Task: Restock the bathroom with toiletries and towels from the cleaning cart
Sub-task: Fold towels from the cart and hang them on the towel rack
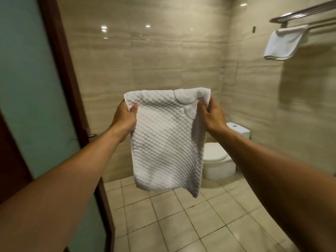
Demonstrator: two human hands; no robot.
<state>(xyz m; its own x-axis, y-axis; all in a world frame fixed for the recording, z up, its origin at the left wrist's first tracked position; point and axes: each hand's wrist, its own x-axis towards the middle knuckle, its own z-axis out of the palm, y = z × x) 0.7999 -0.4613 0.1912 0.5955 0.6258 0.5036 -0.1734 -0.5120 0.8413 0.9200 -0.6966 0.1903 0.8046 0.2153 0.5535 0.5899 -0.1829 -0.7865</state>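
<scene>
I note the left hand (124,117) and right hand (211,115) each pinching a top corner of the white bath mat (163,142), hanging above the tiled floor (181,224) before the toilet (218,160).

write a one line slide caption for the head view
Both hands, left and right, hold a white quilted mat up by its top corners above the tiled floor, toilet behind.

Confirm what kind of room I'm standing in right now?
A bathroom, likely a hotel's: a white toilet at the far wall, a wall-mounted chrome towel rack with a folded white towel, and beige tiled walls and floor.
</scene>
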